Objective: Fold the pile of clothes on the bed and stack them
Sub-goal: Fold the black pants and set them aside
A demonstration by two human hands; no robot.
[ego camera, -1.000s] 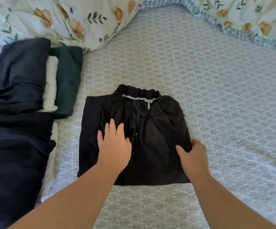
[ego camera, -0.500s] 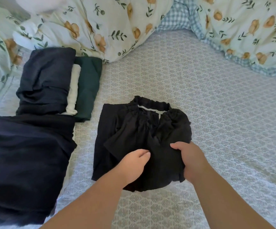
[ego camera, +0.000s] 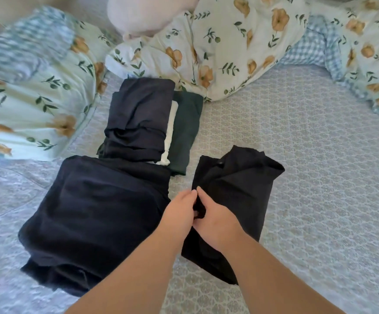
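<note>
**On the bed, a black garment gripped at its near-left edge**

At the far left, a floral duvet (ego camera: pixel 36 98) lies bunched on the patterned bed sheet (ego camera: pixel 320 177). Next comes a large folded navy garment (ego camera: pixel 93 211), and behind it a smaller stack (ego camera: pixel 143 121) of navy, white and dark green pieces. Just right of these, the left hand (ego camera: pixel 179 209) and the right hand (ego camera: pixel 215 220) meet, both with fingers curled and pinching the left edge of the black garment (ego camera: pixel 240 189), which rests partly folded on the sheet. I judge this cloth light, soft and floppy. It will sag, so it is better held at the folded edge or supported from below.
</note>
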